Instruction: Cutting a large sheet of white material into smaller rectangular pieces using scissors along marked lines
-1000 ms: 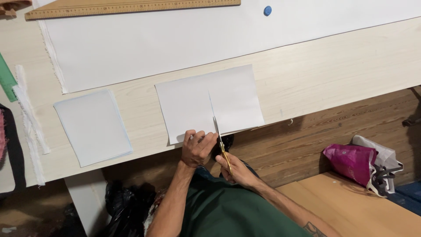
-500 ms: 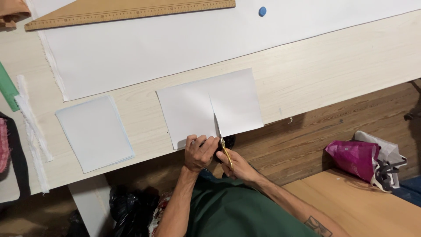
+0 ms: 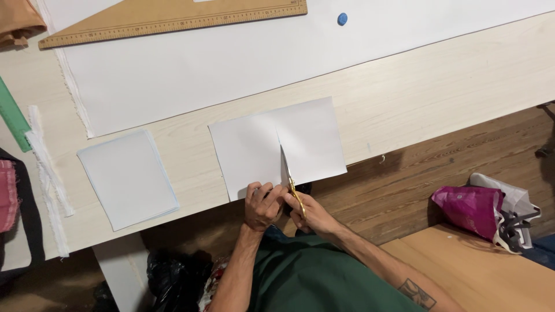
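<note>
Magenta plastic bag (image 3: 468,209) on floor at right, grey-white bag (image 3: 511,208) touching it; black bag (image 3: 173,277) under table.

Pale wooden table (image 3: 451,86) — perhaps plank floor (image 3: 404,196)

Bare tabletop (image 3: 439,86) right of sheet (image 3: 254,147); stack (image 3: 128,178) left.

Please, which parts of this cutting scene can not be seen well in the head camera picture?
- Scissors handles: head view, hidden inside the right hand.
- Near edge of the white sheet: covered by the left hand.
- Wooden ruler: cut off by the top edge.
- Blue dot on the large sheet: too small to identify.
</note>
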